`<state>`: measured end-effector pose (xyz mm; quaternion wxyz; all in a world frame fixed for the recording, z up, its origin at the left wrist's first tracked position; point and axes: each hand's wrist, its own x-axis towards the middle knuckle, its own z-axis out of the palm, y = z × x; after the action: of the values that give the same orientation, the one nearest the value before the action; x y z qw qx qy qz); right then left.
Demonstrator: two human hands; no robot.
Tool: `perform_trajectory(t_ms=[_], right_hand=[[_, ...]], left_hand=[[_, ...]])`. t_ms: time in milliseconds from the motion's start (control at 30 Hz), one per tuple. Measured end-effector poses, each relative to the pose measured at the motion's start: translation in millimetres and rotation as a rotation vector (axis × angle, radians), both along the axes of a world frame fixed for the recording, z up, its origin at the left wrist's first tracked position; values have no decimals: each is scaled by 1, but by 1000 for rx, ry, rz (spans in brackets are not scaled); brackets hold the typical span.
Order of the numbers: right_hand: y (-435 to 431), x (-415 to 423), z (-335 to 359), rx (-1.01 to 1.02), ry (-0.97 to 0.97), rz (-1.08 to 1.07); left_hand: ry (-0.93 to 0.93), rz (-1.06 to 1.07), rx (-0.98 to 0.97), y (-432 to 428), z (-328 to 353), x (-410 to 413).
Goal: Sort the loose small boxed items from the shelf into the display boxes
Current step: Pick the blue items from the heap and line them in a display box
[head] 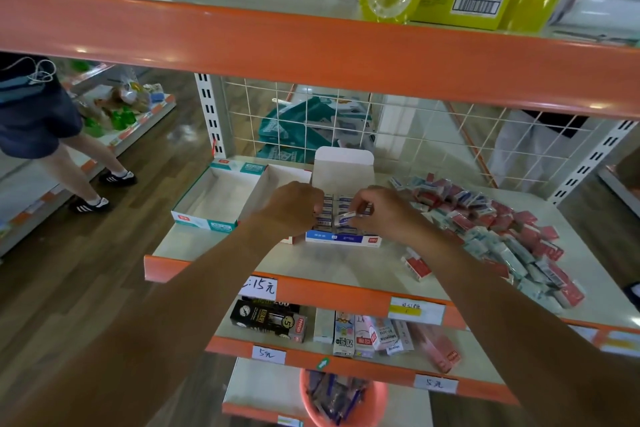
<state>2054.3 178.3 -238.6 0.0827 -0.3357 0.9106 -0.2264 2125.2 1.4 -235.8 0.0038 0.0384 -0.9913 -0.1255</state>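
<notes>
Small box point(346, 218) is over the blue-front display box point(343, 238), mid shelf point(346, 265), tilted and pinched in the fingers of the right hand point(384, 215). Left hand point(294, 208) is at the display box's 9 o'clock edge w/ fingers curled; holding anything, can't tell. Loose pile point(502, 229) is at 3 o'clock, empty teal box point(207, 222) at 9. Risk: rows look packed, so forcing it in tilted could jam it or pop neighbours out.

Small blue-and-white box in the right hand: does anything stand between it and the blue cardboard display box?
Nothing visible: the right hand pinches the small blue-and-white box directly over the blue cardboard display box.
</notes>
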Motion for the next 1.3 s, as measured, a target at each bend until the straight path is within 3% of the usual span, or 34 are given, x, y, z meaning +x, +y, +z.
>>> perform_trajectory(t_ms=[533,1033,1300], right_hand=[[-11,5,-6,231,255,19],[-12,1,-9,180,152,-5],[4,-1,-5,164,298,-25]], left_hand=[[5,-23,9,-1,-3,-4],[-15,-56,-2,-6,-4,-13],[81,-64,-136,10,8,-27]])
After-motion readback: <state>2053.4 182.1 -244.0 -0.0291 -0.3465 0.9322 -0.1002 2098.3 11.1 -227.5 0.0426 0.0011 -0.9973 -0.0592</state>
